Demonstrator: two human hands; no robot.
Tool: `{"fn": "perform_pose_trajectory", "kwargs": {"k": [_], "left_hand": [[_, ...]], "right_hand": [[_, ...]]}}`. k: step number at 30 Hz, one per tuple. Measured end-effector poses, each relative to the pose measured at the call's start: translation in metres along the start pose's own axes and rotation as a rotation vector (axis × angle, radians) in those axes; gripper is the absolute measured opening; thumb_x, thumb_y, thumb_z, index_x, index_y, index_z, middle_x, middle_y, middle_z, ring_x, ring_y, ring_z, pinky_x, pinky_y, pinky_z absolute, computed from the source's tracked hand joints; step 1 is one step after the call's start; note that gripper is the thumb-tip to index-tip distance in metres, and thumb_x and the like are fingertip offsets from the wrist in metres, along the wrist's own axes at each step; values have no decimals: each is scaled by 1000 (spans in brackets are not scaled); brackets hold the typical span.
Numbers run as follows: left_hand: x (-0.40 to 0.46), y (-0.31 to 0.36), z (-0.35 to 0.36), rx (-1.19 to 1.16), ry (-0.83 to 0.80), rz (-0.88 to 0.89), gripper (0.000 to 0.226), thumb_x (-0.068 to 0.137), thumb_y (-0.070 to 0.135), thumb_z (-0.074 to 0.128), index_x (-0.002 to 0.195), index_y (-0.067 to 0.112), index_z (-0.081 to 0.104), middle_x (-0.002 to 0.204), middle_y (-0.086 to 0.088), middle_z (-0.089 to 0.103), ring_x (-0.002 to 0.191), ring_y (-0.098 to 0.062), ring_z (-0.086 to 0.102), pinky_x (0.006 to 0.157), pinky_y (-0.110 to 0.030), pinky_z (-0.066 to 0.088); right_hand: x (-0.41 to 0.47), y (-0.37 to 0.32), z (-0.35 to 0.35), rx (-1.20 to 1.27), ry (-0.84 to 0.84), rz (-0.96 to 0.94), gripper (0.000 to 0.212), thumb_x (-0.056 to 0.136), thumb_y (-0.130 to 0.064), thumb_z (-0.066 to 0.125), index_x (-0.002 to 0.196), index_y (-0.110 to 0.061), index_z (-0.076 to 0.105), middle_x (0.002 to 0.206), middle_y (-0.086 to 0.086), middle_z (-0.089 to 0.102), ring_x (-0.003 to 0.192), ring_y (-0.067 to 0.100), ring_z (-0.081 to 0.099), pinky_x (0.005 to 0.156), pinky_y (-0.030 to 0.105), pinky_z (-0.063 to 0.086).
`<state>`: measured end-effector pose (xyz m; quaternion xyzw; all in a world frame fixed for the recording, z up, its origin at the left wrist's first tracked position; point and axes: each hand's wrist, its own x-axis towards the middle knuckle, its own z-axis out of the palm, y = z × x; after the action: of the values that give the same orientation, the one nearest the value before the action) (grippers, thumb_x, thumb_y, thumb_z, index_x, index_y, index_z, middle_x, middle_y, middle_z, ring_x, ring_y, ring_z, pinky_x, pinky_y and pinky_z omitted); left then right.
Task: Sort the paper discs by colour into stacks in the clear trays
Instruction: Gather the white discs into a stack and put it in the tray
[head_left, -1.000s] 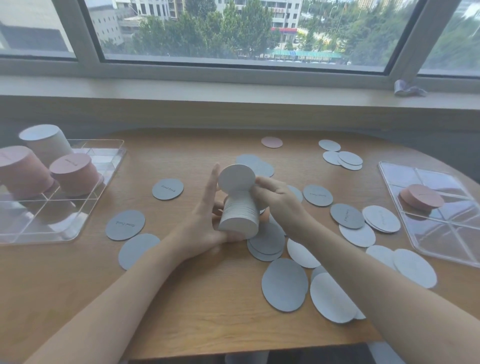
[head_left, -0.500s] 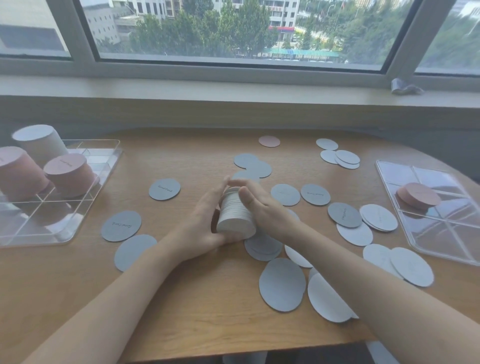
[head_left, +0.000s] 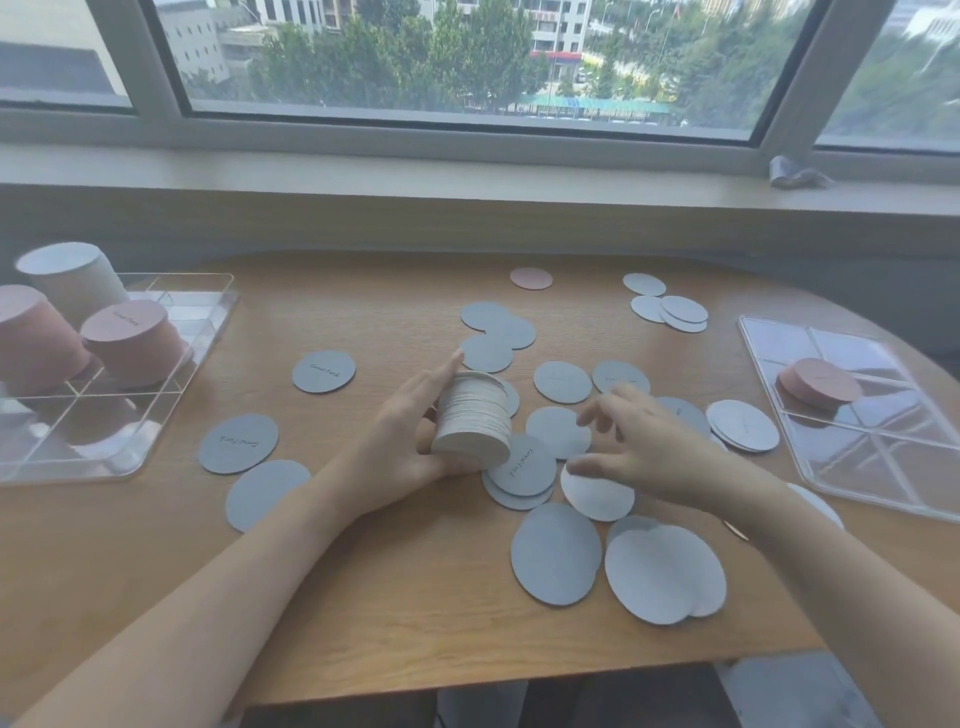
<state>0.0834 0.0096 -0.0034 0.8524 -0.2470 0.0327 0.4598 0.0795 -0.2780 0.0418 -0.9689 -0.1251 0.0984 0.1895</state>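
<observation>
Tilted stack of grey discs (head_left: 474, 418) mid-table among loose grey discs (head_left: 558, 552); pink stacks (head_left: 132, 340) in left tray (head_left: 104, 457).

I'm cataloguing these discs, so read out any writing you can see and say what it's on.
"Good luck", as best it reads: grey disc by the left tray.
Same handwriting, sideways, less clear: grey disc near the table's left edge.
Handwriting, too blurred: disc under the held stack.
Handwriting, too blurred: top of the pink stack.
No other text is legible.
</observation>
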Motion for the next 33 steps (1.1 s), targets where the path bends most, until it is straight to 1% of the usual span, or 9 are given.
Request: {"fn": "perform_pose_trajectory", "kwargs": {"k": [3, 6, 12, 19, 23, 26, 28, 30, 33], "left_hand": [[0, 2, 2, -24, 33, 36, 103, 78, 30, 83, 159, 23, 19, 137, 3, 52, 127, -11, 50, 104, -22, 43], [0, 6, 7, -33, 27, 47, 103, 77, 28, 84, 158, 28, 20, 133, -2, 55, 124, -19, 53, 104, -29, 45], [-1, 19, 22, -48, -3, 32, 98, 77, 13, 86, 154, 37, 31, 136, 13, 55, 126, -12, 53, 103, -27, 46], [-6, 25, 33, -70, -13, 28, 95, 75, 22, 88, 153, 34, 34, 140, 18, 51, 128, -13, 51, 100, -28, 48], [-9, 22, 33, 56, -52, 83, 97, 79, 35, 84, 157, 34, 27, 132, 22, 48, 116, -11, 54, 100, -29, 46], [-7, 22, 34, 95, -50, 71, 104, 79, 40, 82, 159, 33, 16, 141, 20, 44, 121, -5, 50, 101, -24, 44], [-7, 21, 34, 109, -62, 48, 110, 79, 45, 80, 160, 33, 6, 153, 16, 37, 136, -2, 41, 109, -23, 38], [-7, 19, 33, 122, -79, 54, 112, 80, 46, 79, 160, 33, 0, 160, 19, 24, 146, 3, 24, 114, -16, 27], [-6, 19, 32, 144, -110, 88, 107, 84, 44, 76, 160, 30, 3, 159, 30, 14, 145, 12, 15, 113, -8, 20]], "right_hand": [[-18, 7, 1, -60, -72, -3, 53, 74, -52, 77, 117, -32, 53, 109, -14, 44, 106, 7, 43, 94, 27, 38], [-21, 6, 1, -59, -50, 6, 50, 73, -48, 80, 108, -26, 53, 108, -10, 43, 104, 11, 44, 94, 29, 40], [-25, 10, -5, 136, 0, 72, 39, 76, -30, 81, 92, -25, 46, 93, -6, 53, 83, 10, 51, 66, 24, 40], [-12, 16, -4, 407, 455, 30, 29, 84, -13, 73, 83, -27, 48, 79, -7, 62, 72, 10, 57, 65, 27, 44], [0, -6, 9, 621, 397, -79, 26, 88, -10, 69, 89, -31, 52, 90, -3, 71, 84, 13, 67, 76, 31, 48], [1, -21, 20, 695, 263, -167, 12, 96, -27, 59, 106, -33, 57, 96, -7, 72, 87, 10, 66, 82, 38, 53], [-2, -29, 31, 672, 143, -213, 33, 96, -46, 48, 127, -35, 54, 119, -13, 66, 109, 4, 60, 95, 31, 49], [-6, -34, 44, 555, 59, -266, 57, 96, -59, 36, 148, -37, 34, 146, -19, 44, 133, -8, 38, 110, 19, 31], [-3, -35, 55, 393, 80, -282, 83, 88, -79, 14, 157, -34, 6, 156, -22, 19, 140, -17, 8, 113, 14, 5]]}}
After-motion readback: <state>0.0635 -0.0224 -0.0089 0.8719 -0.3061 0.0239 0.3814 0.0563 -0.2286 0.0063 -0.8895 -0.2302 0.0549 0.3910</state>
